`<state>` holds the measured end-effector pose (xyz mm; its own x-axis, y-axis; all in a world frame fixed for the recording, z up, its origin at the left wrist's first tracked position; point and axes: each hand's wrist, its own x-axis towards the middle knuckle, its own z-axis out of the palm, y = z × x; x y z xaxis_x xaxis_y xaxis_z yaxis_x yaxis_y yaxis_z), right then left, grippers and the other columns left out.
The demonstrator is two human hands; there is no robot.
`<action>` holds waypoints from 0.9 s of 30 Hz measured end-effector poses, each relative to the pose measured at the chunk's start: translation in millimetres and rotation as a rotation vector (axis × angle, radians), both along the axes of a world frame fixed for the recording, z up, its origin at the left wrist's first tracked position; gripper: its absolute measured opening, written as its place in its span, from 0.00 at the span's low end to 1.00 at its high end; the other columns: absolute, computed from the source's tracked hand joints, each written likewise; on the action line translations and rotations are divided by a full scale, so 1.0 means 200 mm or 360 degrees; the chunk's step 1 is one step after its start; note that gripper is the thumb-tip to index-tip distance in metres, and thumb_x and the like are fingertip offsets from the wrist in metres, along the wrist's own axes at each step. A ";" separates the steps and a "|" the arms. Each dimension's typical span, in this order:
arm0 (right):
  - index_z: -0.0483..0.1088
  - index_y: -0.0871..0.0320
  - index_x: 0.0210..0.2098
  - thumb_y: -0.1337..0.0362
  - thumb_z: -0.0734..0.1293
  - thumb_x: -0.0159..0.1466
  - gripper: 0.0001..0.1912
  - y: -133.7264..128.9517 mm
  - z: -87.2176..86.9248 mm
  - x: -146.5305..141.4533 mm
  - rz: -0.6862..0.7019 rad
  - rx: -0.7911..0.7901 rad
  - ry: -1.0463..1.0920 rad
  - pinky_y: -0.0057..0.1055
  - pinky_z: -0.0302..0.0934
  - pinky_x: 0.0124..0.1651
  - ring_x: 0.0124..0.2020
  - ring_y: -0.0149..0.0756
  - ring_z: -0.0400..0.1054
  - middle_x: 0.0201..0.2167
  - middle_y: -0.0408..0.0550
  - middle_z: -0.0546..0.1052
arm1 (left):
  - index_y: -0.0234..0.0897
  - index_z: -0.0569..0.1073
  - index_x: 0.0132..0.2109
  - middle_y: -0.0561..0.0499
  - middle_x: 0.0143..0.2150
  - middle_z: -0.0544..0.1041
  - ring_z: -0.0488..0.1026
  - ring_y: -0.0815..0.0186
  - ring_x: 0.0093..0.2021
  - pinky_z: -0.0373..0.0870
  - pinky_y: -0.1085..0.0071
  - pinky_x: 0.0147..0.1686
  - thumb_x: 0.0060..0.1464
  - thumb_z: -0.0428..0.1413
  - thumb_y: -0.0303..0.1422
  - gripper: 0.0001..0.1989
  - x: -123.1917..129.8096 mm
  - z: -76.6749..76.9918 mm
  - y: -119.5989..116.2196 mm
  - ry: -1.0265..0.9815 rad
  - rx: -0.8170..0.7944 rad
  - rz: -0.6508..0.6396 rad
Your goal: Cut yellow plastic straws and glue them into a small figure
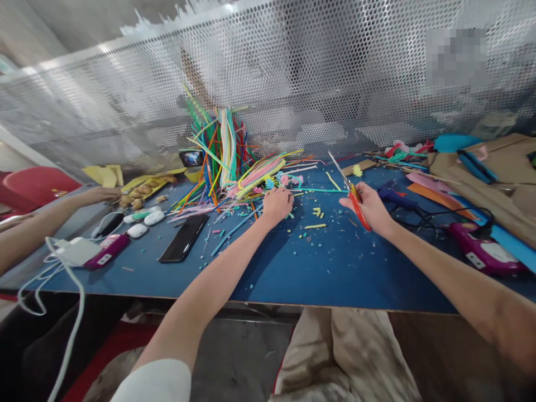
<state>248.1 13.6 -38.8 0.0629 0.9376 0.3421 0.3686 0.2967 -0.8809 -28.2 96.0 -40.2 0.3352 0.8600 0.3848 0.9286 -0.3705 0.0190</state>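
My right hand (372, 209) is wrapped round scissors (358, 211) with red-orange handles, their blades pointing up and away. A teal pipe cleaner (322, 190) stretches across the table between my two hands; its right end meets the fingers and scissors. My left hand (277, 206) rests low on the table with its fingers curled down, and what lies under the fingertips is hidden. Just beyond it are small fuzzy pink and blue pieces (288, 180) and a heap of pipe cleaners (262, 173). Short yellow cut pieces (318, 213) lie between the hands.
A black phone (184, 238) lies left of my arm. Another person's hand (104, 194) is near brown lumps on yellow paper (144, 188). A purple power strip (486, 248), a blue glue gun (396, 196) and cardboard (498, 162) occupy the right. Perforated metal (335, 84) stands behind.
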 end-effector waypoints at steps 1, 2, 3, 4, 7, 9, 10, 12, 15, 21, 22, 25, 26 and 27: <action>0.59 0.54 0.31 0.56 0.74 0.54 0.19 0.00 0.00 0.00 0.0006 -0.0004 0.0001 0.31 0.50 0.26 0.22 0.29 0.52 0.21 0.35 0.61 | 0.42 0.77 0.42 0.47 0.50 0.76 0.69 0.56 0.53 0.66 0.59 0.52 0.63 0.48 0.33 0.12 0.00 0.00 0.01 0.0017 -0.0029 0.0008; 0.59 0.54 0.30 0.56 0.74 0.54 0.19 0.00 0.00 0.00 0.0019 -0.0009 0.0003 0.31 0.51 0.26 0.22 0.28 0.52 0.21 0.35 0.61 | 0.41 0.77 0.42 0.46 0.50 0.75 0.69 0.56 0.53 0.66 0.60 0.51 0.63 0.49 0.32 0.11 -0.01 -0.01 0.01 0.0030 -0.0057 0.0013; 0.59 0.54 0.30 0.56 0.74 0.54 0.19 0.00 0.00 0.00 0.0032 -0.0010 0.0005 0.31 0.51 0.26 0.22 0.28 0.52 0.21 0.35 0.61 | 0.40 0.76 0.42 0.45 0.50 0.75 0.70 0.56 0.53 0.67 0.61 0.50 0.62 0.49 0.31 0.11 -0.01 -0.01 0.02 0.0042 -0.0081 0.0016; 0.59 0.54 0.30 0.56 0.74 0.54 0.19 -0.01 0.01 -0.01 0.0047 -0.0008 0.0003 0.31 0.51 0.26 0.22 0.28 0.52 0.21 0.35 0.61 | 0.39 0.76 0.42 0.45 0.50 0.75 0.70 0.56 0.53 0.67 0.61 0.50 0.62 0.49 0.31 0.10 -0.01 -0.02 0.03 0.0055 -0.0107 0.0017; 0.59 0.54 0.29 0.54 0.74 0.54 0.20 -0.02 0.02 -0.02 0.0075 0.0000 -0.0037 0.30 0.51 0.26 0.22 0.28 0.53 0.21 0.35 0.61 | 0.36 0.74 0.44 0.42 0.50 0.74 0.70 0.54 0.52 0.65 0.60 0.49 0.63 0.48 0.30 0.10 -0.02 -0.02 0.04 0.0071 -0.0093 0.0026; 0.59 0.54 0.29 0.54 0.75 0.53 0.20 -0.03 0.02 -0.02 0.0079 -0.0001 -0.0064 0.30 0.51 0.26 0.22 0.28 0.53 0.21 0.35 0.61 | 0.36 0.72 0.47 0.41 0.49 0.75 0.70 0.53 0.51 0.63 0.59 0.49 0.65 0.46 0.30 0.11 -0.01 0.00 0.03 0.0023 0.0035 0.0006; 0.59 0.54 0.29 0.54 0.75 0.53 0.21 -0.03 0.02 -0.03 0.0087 -0.0003 -0.0063 0.30 0.51 0.26 0.22 0.28 0.53 0.21 0.35 0.61 | 0.35 0.71 0.48 0.42 0.48 0.76 0.70 0.54 0.51 0.62 0.59 0.49 0.66 0.45 0.31 0.11 0.00 0.01 0.02 -0.0019 0.0127 -0.0017; 0.58 0.53 0.29 0.54 0.75 0.53 0.21 -0.03 0.02 -0.03 0.0119 -0.0015 0.0000 0.30 0.51 0.25 0.22 0.28 0.53 0.21 0.35 0.61 | 0.36 0.70 0.49 0.43 0.47 0.77 0.70 0.55 0.50 0.61 0.60 0.49 0.68 0.44 0.33 0.12 0.03 0.05 -0.01 -0.0125 0.0319 -0.0115; 0.58 0.52 0.32 0.55 0.76 0.52 0.22 -0.02 0.01 -0.05 0.0169 -0.0003 0.0189 0.30 0.54 0.26 0.22 0.28 0.55 0.23 0.35 0.64 | 0.40 0.70 0.47 0.48 0.47 0.78 0.69 0.59 0.51 0.60 0.62 0.51 0.68 0.44 0.37 0.12 0.08 0.10 -0.10 -0.0269 0.0539 -0.0336; 0.60 0.52 0.36 0.57 0.76 0.53 0.22 -0.03 0.02 -0.08 0.0251 0.0166 0.0405 0.35 0.64 0.38 0.31 0.32 0.66 0.40 0.45 0.75 | 0.43 0.74 0.45 0.53 0.44 0.80 0.72 0.64 0.48 0.60 0.63 0.52 0.67 0.48 0.38 0.11 0.19 0.12 -0.29 -0.0327 0.0508 -0.0656; 0.60 0.52 0.36 0.57 0.76 0.53 0.22 -0.04 0.03 -0.09 0.0276 0.0176 0.0439 0.35 0.65 0.40 0.33 0.33 0.68 0.41 0.46 0.76 | 0.44 0.75 0.46 0.53 0.44 0.80 0.72 0.65 0.47 0.60 0.63 0.52 0.67 0.49 0.38 0.11 0.20 0.11 -0.30 -0.0308 0.0496 -0.0698; 0.60 0.53 0.36 0.57 0.76 0.54 0.21 -0.07 0.05 -0.11 0.0294 0.0184 0.0477 0.36 0.65 0.42 0.34 0.34 0.70 0.39 0.47 0.78 | 0.46 0.76 0.48 0.52 0.45 0.80 0.71 0.64 0.48 0.59 0.62 0.51 0.66 0.49 0.37 0.11 0.22 0.11 -0.33 -0.0258 0.0485 -0.0757; 0.60 0.53 0.36 0.58 0.76 0.54 0.21 -0.08 0.05 -0.12 0.0276 0.0188 0.0474 0.36 0.65 0.41 0.33 0.34 0.70 0.38 0.47 0.78 | 0.46 0.76 0.48 0.52 0.46 0.80 0.71 0.64 0.48 0.59 0.62 0.51 0.66 0.50 0.37 0.11 0.23 0.10 -0.33 -0.0253 0.0482 -0.0761; 0.60 0.53 0.36 0.58 0.76 0.54 0.21 -0.08 0.05 -0.12 0.0256 0.0194 0.0471 0.35 0.65 0.40 0.32 0.35 0.70 0.37 0.46 0.78 | 0.46 0.76 0.48 0.52 0.46 0.80 0.71 0.63 0.48 0.59 0.62 0.51 0.66 0.50 0.36 0.11 0.23 0.10 -0.34 -0.0253 0.0477 -0.0764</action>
<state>223.4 -2.5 -28.4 0.0311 0.8969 0.4411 0.0428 0.4398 -0.8971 17.5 28.9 -19.5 0.5786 0.4722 0.6650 0.6500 -0.7595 -0.0262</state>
